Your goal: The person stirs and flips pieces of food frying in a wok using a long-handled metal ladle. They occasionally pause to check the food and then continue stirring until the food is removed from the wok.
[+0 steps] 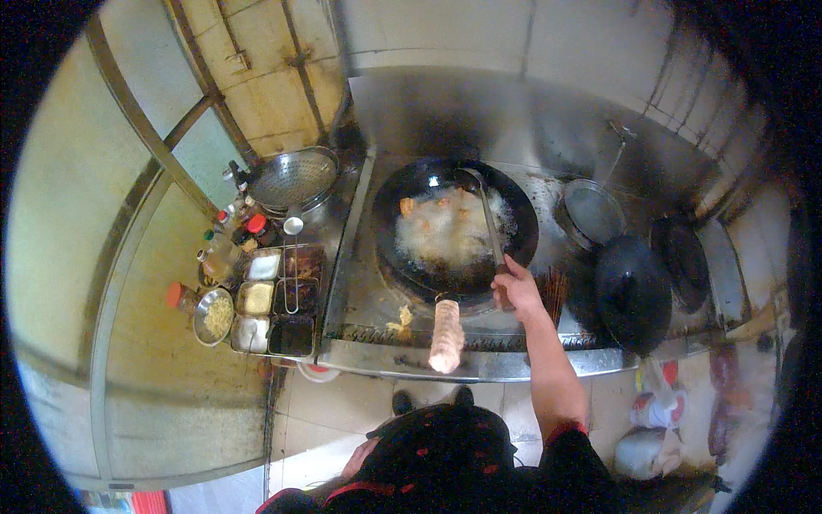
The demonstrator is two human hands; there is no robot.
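My right hand [517, 289] grips the handle of a long metal ladle [489, 221]. The ladle's bowl rests by the far wall of a black wok [393, 183]. Inside the wok, pale oil [443, 231] bubbles and foams around golden pieces of food [406, 205]; the foam hides most of them. A cloth-wrapped wok handle [446, 337] points towards me, with neither hand on it. My left hand [359, 459] is low at my side against the dark clothing; its fingers are mostly hidden.
Left of the stove stand a seasoning tray [299, 352], a bowl of chopped pale food [218, 317], bottles [221, 262] and a perforated strainer [294, 177]. A small ladle [293, 226] lies across the tray. To the right are a metal pot [594, 212], a bamboo brush [553, 292] and a black wok [632, 289].
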